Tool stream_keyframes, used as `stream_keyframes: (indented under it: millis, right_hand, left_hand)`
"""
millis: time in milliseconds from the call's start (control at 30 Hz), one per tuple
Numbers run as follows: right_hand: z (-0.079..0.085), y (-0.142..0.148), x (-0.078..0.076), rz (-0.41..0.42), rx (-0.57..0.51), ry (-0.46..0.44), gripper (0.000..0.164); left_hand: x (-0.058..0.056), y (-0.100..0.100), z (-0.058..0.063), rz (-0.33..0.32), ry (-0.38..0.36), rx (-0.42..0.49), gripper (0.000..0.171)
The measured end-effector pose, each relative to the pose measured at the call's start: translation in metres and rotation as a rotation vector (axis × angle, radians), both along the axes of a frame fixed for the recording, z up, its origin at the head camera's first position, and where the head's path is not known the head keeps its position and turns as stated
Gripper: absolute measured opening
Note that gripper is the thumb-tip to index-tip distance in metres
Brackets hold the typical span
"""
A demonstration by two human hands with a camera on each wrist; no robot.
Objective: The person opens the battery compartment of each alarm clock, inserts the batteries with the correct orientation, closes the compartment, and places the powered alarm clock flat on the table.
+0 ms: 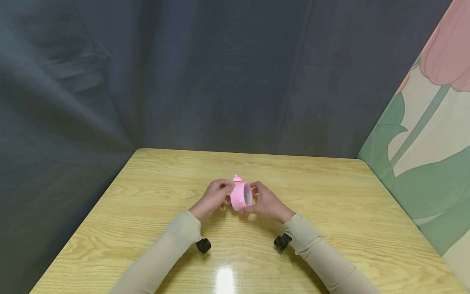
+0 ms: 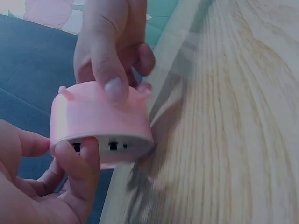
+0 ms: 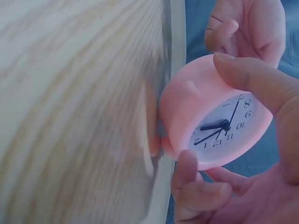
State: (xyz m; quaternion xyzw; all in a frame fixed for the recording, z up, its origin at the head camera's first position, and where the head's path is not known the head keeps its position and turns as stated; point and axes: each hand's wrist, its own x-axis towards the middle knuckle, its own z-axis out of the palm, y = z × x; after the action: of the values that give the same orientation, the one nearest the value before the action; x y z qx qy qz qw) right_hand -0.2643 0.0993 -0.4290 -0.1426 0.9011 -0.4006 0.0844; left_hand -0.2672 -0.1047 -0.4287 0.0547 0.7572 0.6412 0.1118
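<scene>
A pink alarm clock, with small round nubs on its rim, is held above the wooden table, its dial facing right in the head view. My right hand grips it across the rim, thumb on one side and fingers on the other. In the right wrist view the white dial shows black hands and upside-down numerals. My left hand is at the back of the clock, fingers bent against the rear edge and back plate. Small black parts show on that plate; one is partly hidden by a left finger.
The wood-grain table spreads all around the hands. A dark curtain hangs behind and to the left, and a flower-patterned panel stands at the right. Black wrist cameras sit under both sleeves.
</scene>
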Motion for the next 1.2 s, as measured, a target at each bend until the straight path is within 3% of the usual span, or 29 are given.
stream_keyframes:
  millis: [233, 500, 800, 1033, 1200]
  right_hand:
    - [0.002, 0.001, 0.001, -0.034, 0.032, 0.051, 0.098]
    - [0.000, 0.000, 0.002, -0.045, 0.061, 0.136, 0.107]
    - [-0.004, -0.002, -0.002, -0.036, 0.054, 0.142, 0.111]
    - [-0.007, -0.004, 0.001, -0.035, 0.069, 0.127, 0.111]
    - [-0.003, -0.003, 0.004, -0.023, 0.093, 0.085, 0.112]
  left_hand:
    - [0.000, -0.003, -0.005, -0.007, 0.018, 0.020, 0.029]
    - [0.006, -0.003, -0.009, -0.029, 0.037, -0.173, 0.031]
    - [0.007, 0.000, -0.009, -0.023, 0.034, -0.272, 0.034]
    - [0.005, -0.001, -0.016, -0.062, 0.055, -0.314, 0.042]
    - [0.005, -0.005, -0.016, -0.019, 0.104, -0.407, 0.042]
